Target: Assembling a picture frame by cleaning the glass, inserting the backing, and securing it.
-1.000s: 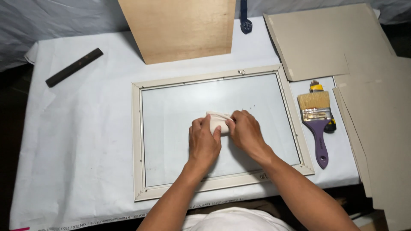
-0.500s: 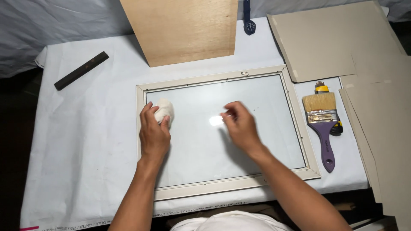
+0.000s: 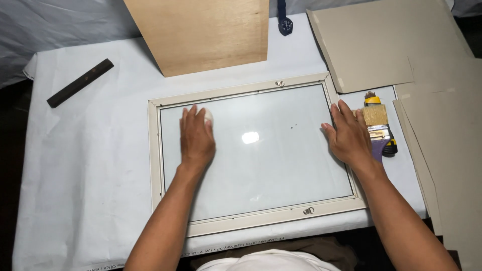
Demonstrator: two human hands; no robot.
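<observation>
A cream picture frame lies flat on the white-covered table, its glass pane facing up. My left hand presses a small white wad against the upper left part of the glass; most of the wad is hidden under my fingers. My right hand rests flat on the frame's right edge, fingers spread, holding nothing. It lies right beside a paintbrush with a purple handle.
A plywood board lies behind the frame. Grey cardboard sheets cover the right side. A dark flat bar sits at the far left, and a dark blue watch at the back. White paper covers the table.
My left hand carried the wad from the middle of the glass to its upper left corner. My right hand moved off the glass to the frame's right edge.
</observation>
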